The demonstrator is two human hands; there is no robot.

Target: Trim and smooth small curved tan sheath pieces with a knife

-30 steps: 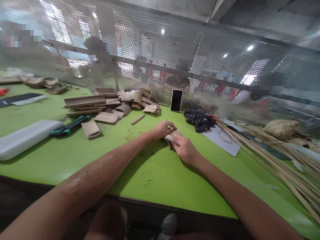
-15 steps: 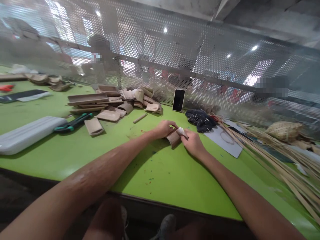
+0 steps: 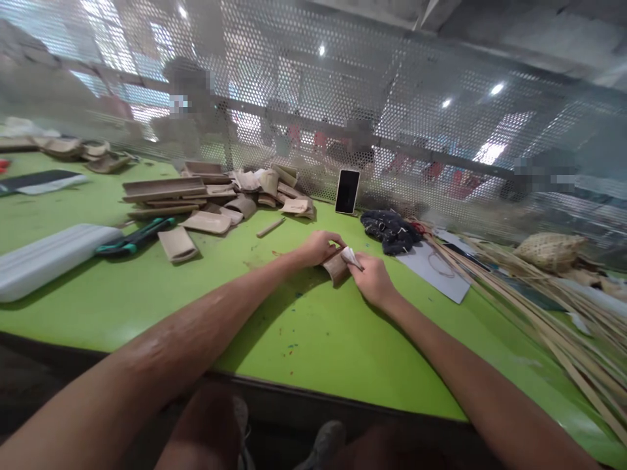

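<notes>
A short curved piece of split bamboo (image 3: pixel 335 268) rests on the green table between my hands, its rounded side up. My left hand (image 3: pixel 318 248) is closed on its far left end, fingers bent over the edge. In my right hand (image 3: pixel 372 277) is a small folded piece of paper (image 3: pixel 349 255), white on top with a darker underside. It is pinched between thumb and fingers and lies against the right side of the bamboo piece. The fingertips under the paper are hidden.
Split bamboo pieces (image 3: pixel 164 189) are heaped at the back left. Closer are a green-and-black tool (image 3: pixel 137 237) and a white case (image 3: pixel 51 260). A phone (image 3: pixel 347 192) stands upright by the mesh screen. Dark cloth (image 3: pixel 389 232) and long bamboo strips (image 3: pixel 529 307) lie to the right.
The whole view has shifted slightly. My right hand and the folded paper have turned a little against the bamboo piece; my left hand keeps its hold.
</notes>
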